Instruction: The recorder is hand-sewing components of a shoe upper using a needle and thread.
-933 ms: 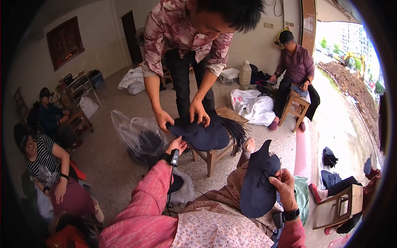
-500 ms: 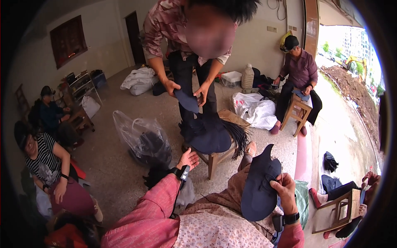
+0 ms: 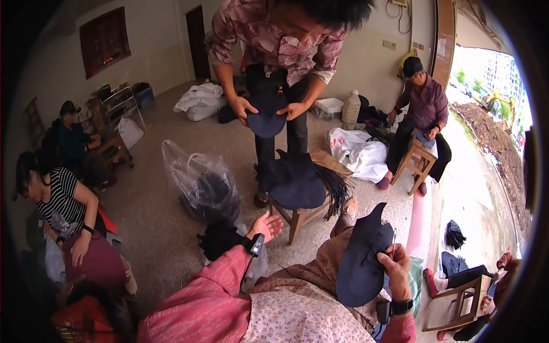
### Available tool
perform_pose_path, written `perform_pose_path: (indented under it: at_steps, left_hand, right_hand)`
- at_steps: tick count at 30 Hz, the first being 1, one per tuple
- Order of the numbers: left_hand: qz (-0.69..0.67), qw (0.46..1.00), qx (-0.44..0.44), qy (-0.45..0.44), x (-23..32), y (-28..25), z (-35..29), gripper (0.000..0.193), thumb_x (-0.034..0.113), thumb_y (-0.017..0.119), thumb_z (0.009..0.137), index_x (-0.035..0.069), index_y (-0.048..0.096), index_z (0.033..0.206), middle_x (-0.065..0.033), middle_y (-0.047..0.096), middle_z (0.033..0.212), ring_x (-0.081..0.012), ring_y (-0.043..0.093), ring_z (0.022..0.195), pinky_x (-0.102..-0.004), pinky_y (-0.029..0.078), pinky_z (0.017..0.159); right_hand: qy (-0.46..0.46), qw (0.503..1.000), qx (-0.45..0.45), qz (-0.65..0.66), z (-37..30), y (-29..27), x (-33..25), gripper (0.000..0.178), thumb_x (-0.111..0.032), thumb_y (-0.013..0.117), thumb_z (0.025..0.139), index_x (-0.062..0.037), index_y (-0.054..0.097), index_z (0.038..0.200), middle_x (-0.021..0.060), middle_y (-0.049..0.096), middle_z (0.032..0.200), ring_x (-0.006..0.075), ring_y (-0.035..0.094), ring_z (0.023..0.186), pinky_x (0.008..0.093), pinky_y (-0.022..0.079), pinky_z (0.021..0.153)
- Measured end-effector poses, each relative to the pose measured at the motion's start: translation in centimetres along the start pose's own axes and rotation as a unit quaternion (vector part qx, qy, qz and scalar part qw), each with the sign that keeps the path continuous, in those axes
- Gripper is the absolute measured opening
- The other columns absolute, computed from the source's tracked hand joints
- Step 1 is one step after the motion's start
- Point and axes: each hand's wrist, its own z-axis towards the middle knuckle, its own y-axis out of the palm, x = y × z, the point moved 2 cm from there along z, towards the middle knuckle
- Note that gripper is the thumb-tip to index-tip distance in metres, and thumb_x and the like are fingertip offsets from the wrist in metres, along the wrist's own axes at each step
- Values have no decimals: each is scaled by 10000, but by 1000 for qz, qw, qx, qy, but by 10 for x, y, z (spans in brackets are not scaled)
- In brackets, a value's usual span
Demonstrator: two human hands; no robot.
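My left hand (image 3: 266,226) is stretched out palm up with its fingers apart, near the front of a wooden stool (image 3: 298,220), and holds nothing. Over my right knee, my right hand (image 3: 396,266) grips the edge of a dark blue shoe upper (image 3: 357,271) between thumb and fingers. A thin needle-like piece (image 3: 394,238) sticks up beside those fingers. On the stool lies a stack of similar dark uppers (image 3: 300,188), with a bundle of black cords (image 3: 336,186) hanging off its side. Across from me a standing person holds another dark upper (image 3: 266,121) in both hands.
A clear plastic bag (image 3: 200,183) of dark pieces stands on the floor left of the stool, with a black heap (image 3: 220,243) nearer me. White sacks (image 3: 360,154) lie behind. Other people sit working on both sides, one at a small stool (image 3: 417,157). Dark pieces (image 3: 454,234) lie at the right.
The standing person has turned the upper so that it hangs flat between both hands, and leans differently. My hands keep almost the same pose; the view has shifted slightly.
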Motion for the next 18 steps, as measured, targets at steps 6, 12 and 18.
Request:
perform_pose_path:
  at_steps: [6, 12, 18]
  left_hand:
    - [-74, 997, -26, 18, 3, -17, -31, 448, 491, 551, 935, 97, 612, 1139, -64, 637, 1107, -230, 594, 1056, -408, 474, 920]
    - [-93, 994, -24, 59, 25, -16, -36, 446, 488, 580, 919, 94, 609, 1127, -65, 635, 1111, -220, 592, 1061, -401, 475, 919]
    - [-96, 995, -27, 11, -5, -22, -34, 433, 470, 587, 921, 90, 605, 1127, -80, 624, 1114, -236, 591, 1051, -408, 476, 918]
  right_hand:
    - [-15, 1000, -12, -15, 1, -4, 5, 248, -72, 754, 809, -125, 537, 917, -101, 492, 743, -6, 406, 592, 152, 289, 519]
    - [-12, 1000, -15, 11, 1, -2, 7, 259, -41, 762, 794, -100, 542, 916, -75, 522, 784, 13, 470, 670, 157, 381, 616]
    - [-6, 999, -13, 36, 1, 1, 3, 265, 2, 761, 786, -83, 542, 910, -61, 542, 804, 24, 498, 692, 162, 425, 655]
